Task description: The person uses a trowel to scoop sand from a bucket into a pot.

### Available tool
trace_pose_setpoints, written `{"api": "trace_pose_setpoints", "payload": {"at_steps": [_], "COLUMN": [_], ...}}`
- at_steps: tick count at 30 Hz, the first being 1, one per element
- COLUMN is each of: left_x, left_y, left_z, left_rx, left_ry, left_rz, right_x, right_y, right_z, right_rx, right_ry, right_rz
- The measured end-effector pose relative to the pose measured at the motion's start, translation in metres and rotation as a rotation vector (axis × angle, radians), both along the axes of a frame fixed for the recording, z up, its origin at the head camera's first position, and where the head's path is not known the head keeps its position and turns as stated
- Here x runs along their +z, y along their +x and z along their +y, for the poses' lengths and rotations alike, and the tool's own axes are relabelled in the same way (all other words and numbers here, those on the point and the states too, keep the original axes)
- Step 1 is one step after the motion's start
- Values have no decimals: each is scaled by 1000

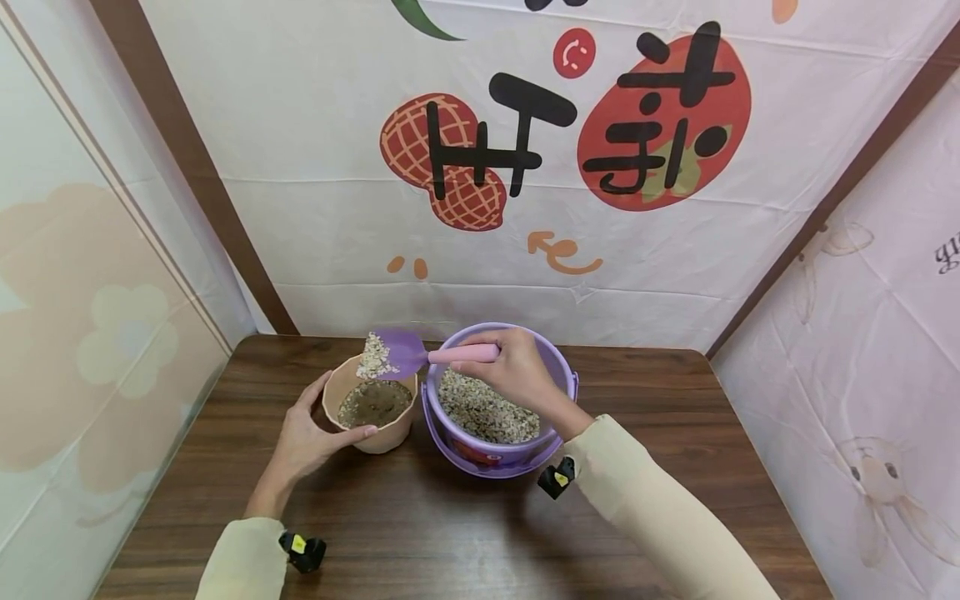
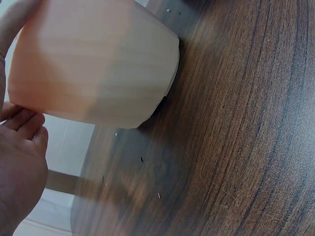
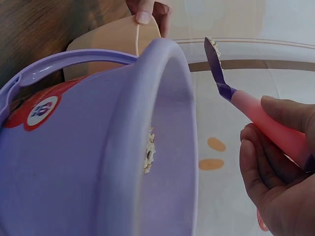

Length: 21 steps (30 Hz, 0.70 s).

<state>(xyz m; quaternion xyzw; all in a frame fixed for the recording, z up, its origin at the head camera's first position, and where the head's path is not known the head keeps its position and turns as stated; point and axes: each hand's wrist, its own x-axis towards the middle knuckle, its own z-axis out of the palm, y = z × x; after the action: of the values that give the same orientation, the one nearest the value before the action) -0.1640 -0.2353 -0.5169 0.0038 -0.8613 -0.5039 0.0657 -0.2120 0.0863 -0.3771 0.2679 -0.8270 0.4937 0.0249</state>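
My right hand [image 1: 512, 367] grips the pink handle of a toy shovel [image 1: 405, 353]. Its purple blade carries pale, coarse grains [image 1: 375, 357] and is held above the far rim of a beige flower pot [image 1: 390, 439]. Dark brown material with some pale bits lies inside the pot. Around the pot's left and near sides, my left hand [image 1: 311, 437] holds it, thumb at the near rim; in the left wrist view the fingers [image 2: 29, 125] touch its side. A purple bucket [image 1: 558, 379] of mixed grains [image 1: 487, 408] stands right of the pot, below my right forearm.
The bucket's purple handle [image 1: 480, 472] hangs down at its near side. Brown wood-grain table [image 1: 420, 533] lies underneath, with a few loose grains near the pot in the left wrist view. A printed cloth [image 1: 315, 217] rises behind the table, with more cloth at both sides.
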Motion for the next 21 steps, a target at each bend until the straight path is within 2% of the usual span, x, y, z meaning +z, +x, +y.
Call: {"api": "trace_pose_setpoints", "payload": {"at_steps": [11, 21], "left_x": [1, 2], "left_y": [0, 1], "left_z": [-1, 0], "left_rx": [-9, -11], "left_ry": [-7, -10], "left_rz": [-11, -1], "right_x": [2, 3], "right_y": [-9, -10], "right_z": [-26, -42], "right_rx": [10, 23], "right_ry": [160, 322], "right_rz": [12, 141]}}
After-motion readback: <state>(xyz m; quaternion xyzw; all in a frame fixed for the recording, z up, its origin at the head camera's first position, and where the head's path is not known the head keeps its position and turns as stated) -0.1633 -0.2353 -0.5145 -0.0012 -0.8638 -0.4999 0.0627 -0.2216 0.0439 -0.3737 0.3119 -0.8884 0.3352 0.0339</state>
